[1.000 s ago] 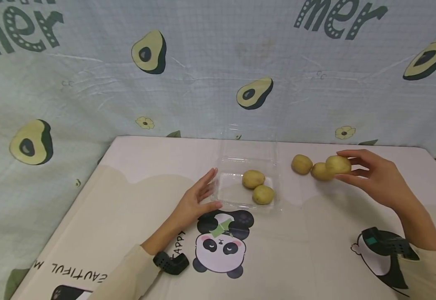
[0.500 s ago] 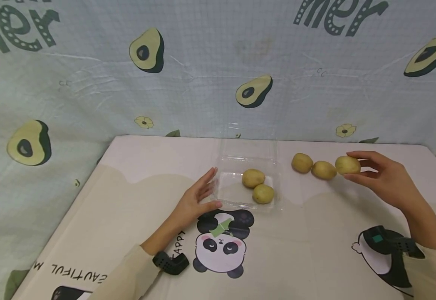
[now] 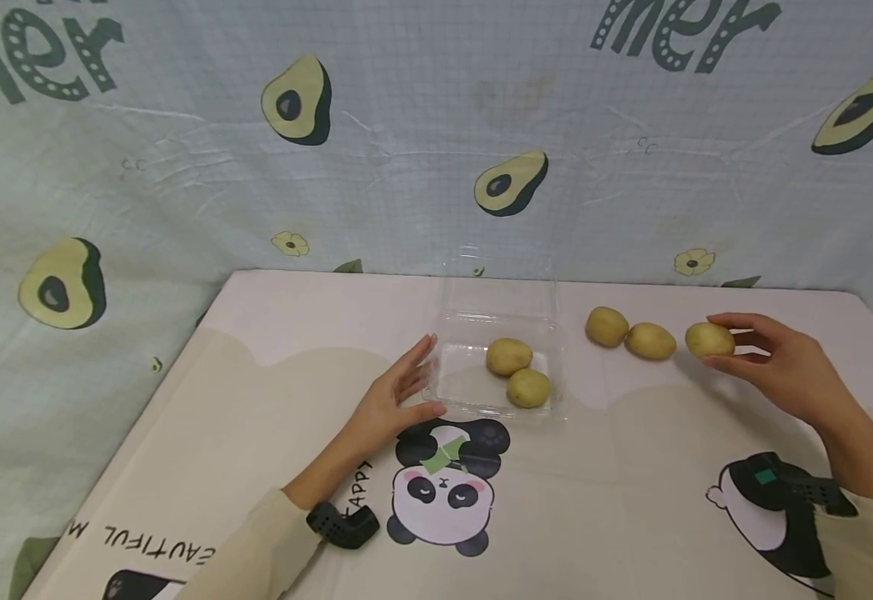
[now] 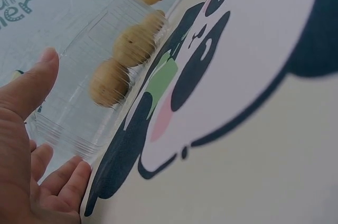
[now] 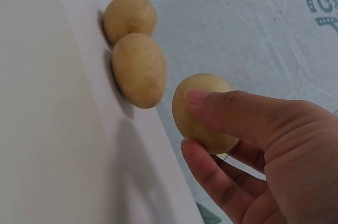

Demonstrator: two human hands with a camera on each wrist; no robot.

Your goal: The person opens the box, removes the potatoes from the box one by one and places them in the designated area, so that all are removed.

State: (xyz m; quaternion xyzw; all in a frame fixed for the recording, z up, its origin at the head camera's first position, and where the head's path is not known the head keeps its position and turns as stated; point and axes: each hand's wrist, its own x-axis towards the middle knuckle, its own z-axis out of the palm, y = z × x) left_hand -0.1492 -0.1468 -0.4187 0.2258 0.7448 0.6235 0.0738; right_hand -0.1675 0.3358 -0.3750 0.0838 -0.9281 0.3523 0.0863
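In the head view my right hand (image 3: 789, 367) pinches a potato (image 3: 710, 340) between thumb and fingers; the right wrist view shows this potato (image 5: 203, 115) raised off the table. Left of it, two more potatoes (image 3: 651, 341) lie close together on the table. A clear plastic clamshell box (image 3: 459, 379) stands at the middle with its lid up, and two potatoes (image 3: 509, 357) rest inside, touching. My left hand (image 3: 390, 402) is at the box's left side, fingers fairly straight and thumb spread; the left wrist view shows fingertips (image 4: 79, 174) by the box's lower edge.
The table (image 3: 594, 500) has a pale cloth printed with pandas and lettering. Behind it hangs a light sheet (image 3: 406, 150) with avocado prints. The box's raised lid (image 3: 498, 287) leans toward that sheet. A black band (image 3: 342, 527) sits on my left wrist.
My right hand has moved right and slightly lower with the potato, from in front of the table potatoes to a spot beside them. The left hand and box stay put.
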